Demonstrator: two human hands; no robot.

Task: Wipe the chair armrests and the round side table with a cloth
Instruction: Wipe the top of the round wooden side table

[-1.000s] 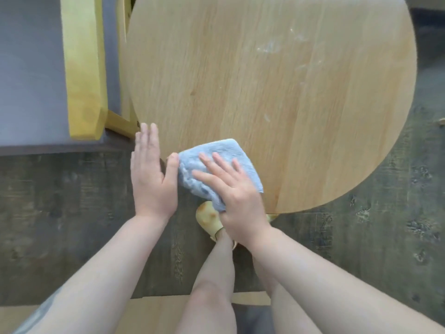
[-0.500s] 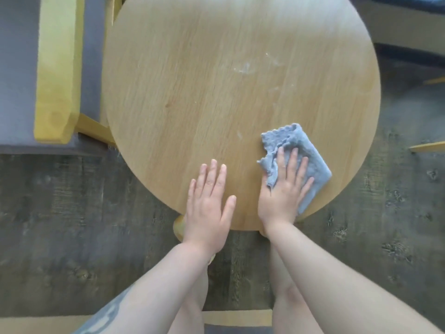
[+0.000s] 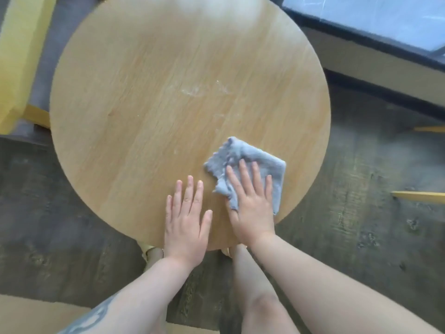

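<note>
Since half a second ago the right hand (image 3: 251,208) has slid the cloth (image 3: 250,169) a little inward from the table's (image 3: 134,121) near right rim, and the left hand (image 3: 186,220) sits about where it was at the near edge; a second ago the cloth was over at the near left rim.

Left of the table, one yellow armrest (image 3: 16,66) shows, blurred, so whether it has been wiped I cannot tell; the left hand lies flat on the table's near edge, fingers straight and slightly spread, holding nothing; just beside it the right hand presses flat on the cloth, fingers straight and apart, not curled round it; the cloth lies crumpled on the table's near right part.

By my judgement the near band is covered; the white smears (image 3: 192,91) at the table's centre and the far half remain.

Count: one table, one cloth, one armrest, two hands.
</note>
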